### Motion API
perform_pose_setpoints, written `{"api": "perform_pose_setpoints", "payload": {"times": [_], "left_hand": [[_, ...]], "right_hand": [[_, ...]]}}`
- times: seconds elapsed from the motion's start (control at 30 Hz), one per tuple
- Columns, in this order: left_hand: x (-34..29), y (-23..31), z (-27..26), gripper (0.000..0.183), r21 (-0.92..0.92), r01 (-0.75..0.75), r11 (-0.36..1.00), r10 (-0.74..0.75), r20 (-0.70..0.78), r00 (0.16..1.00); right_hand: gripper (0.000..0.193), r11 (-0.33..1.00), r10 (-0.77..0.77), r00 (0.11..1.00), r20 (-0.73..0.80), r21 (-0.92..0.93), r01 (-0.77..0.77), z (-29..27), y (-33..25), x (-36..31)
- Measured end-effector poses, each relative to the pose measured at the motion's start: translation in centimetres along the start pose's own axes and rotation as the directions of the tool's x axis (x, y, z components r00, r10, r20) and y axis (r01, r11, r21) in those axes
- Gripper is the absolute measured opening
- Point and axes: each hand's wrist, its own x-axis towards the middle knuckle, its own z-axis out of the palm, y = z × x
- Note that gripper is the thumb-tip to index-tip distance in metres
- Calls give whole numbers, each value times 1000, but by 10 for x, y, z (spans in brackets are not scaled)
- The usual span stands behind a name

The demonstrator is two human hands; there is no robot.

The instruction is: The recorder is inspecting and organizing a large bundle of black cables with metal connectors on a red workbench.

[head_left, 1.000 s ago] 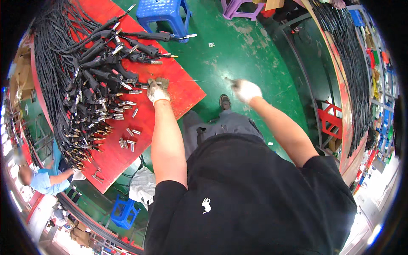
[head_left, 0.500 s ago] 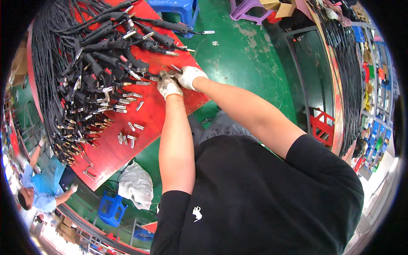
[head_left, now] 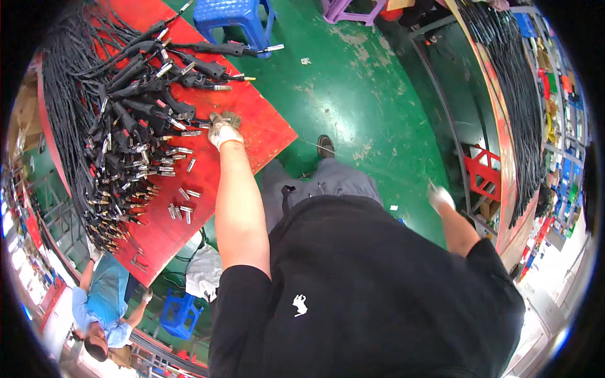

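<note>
My left hand point(head_left: 225, 130), in a white glove with dirty fingers, rests on the red table point(head_left: 268, 129). Its fingers close round the metal front end of a black welding torch point(head_left: 203, 124), and the glove hides part of it. Out to the right, above the green floor, my gloved right hand point(head_left: 443, 200) is blurred. Its fingers look closed, with a thin streak jutting from them that I cannot make out. Left of my left hand lie many black welding torches point(head_left: 135, 116) with silver tips. Several loose metal sleeves point(head_left: 182, 211) lie near the table's front edge.
Black cables point(head_left: 63, 113) cover the table's left side. Bent metal rods point(head_left: 138, 258) lie at its near corner. A blue stool point(head_left: 233, 22) stands beyond the table, and a red crate point(head_left: 484, 171) at right. Another person point(head_left: 104, 309) is at the lower left.
My right hand has left the torch beside my left hand and swung far right over the floor. The left hand has shifted slightly left in the view. The other person has moved.
</note>
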Motion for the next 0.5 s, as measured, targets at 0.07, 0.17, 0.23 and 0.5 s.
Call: {"api": "perform_pose_setpoints", "payload": {"times": [0.07,0.17,0.23,0.5], "left_hand": [[-8,-16,25,14,30,40,999,-39,-39,998],[8,-3,-8,15,-20,12,1000,-10,121,993],[10,1,-17,18,-15,-17,1000,20,199,980],[-5,-2,4,20,5,32,999,-32,120,992]], "right_hand": [[44,953,256,965,-56,-154,-262,38,186,15],[44,928,347,938,-6,-140,-344,28,204,-13],[42,973,228,972,-59,-27,-230,28,174,-5],[47,727,-517,751,-410,254,638,2,-170,-1]]}}
